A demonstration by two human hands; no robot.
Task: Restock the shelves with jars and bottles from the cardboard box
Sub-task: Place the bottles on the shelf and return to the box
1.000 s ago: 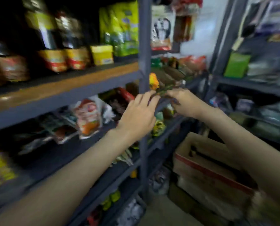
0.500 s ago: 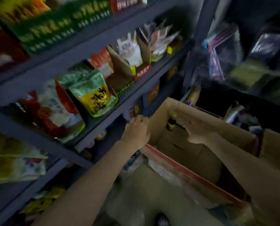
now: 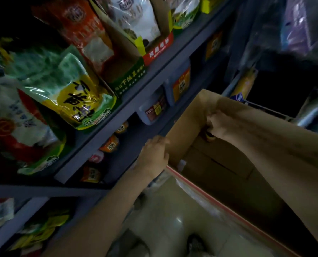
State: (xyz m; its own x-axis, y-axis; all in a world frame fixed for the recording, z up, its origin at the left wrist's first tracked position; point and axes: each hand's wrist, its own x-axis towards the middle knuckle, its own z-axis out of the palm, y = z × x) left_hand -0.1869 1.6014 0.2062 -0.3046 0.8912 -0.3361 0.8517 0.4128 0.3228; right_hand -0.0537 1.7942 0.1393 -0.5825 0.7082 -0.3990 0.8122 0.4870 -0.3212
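An open cardboard box (image 3: 226,169) with a red tape strip along its near edge stands on the floor at the lower right. My left hand (image 3: 155,154) grips the box's left corner flap. My right hand (image 3: 218,125) reaches down inside the box at its far wall, fingers curled round the top of a dark bottle (image 3: 209,137) that is mostly hidden under the hand. Grey metal shelves (image 3: 117,125) run along the left. Jars with orange labels (image 3: 110,144) stand on the lower shelf near my left hand.
Packets in green, yellow (image 3: 73,93) and red fill the upper shelf, beside open display cartons (image 3: 128,71). Plastic tubs with red labels (image 3: 154,108) sit below the shelf edge. A second rack with bagged goods (image 3: 291,30) stands at the right. Pale floor tiles (image 3: 165,223) show below.
My view has dropped from the upper shelves to the box. Both hands left the shelf; the left took hold of the box flap and the right went into the box onto a bottle.
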